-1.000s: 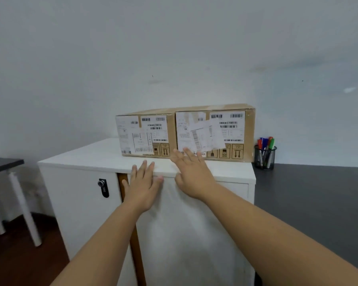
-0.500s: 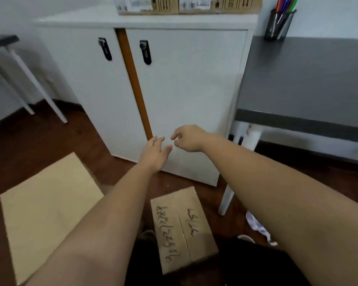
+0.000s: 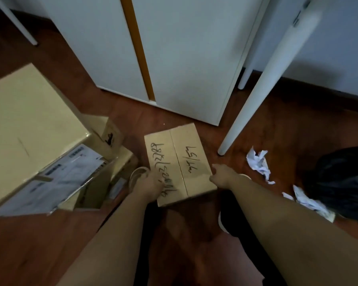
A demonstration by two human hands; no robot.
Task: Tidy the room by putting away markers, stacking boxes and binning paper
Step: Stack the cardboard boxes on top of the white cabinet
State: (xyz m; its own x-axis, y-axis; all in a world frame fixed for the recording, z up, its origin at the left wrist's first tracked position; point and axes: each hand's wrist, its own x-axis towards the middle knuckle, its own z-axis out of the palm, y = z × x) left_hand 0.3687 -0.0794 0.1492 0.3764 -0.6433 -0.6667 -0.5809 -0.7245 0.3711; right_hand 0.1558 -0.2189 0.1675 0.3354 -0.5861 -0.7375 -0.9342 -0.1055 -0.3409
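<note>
A small box with handwriting on its taped top lies on the floor just before the cabinet, and both hands are at its near end. The left hand presses the box's left edge and the right hand its right edge; whether either grip is closed on the box I cannot tell. Bigger boxes sit to the left, and crumpled paper lies right of a white leg, beside a black bag.
</note>
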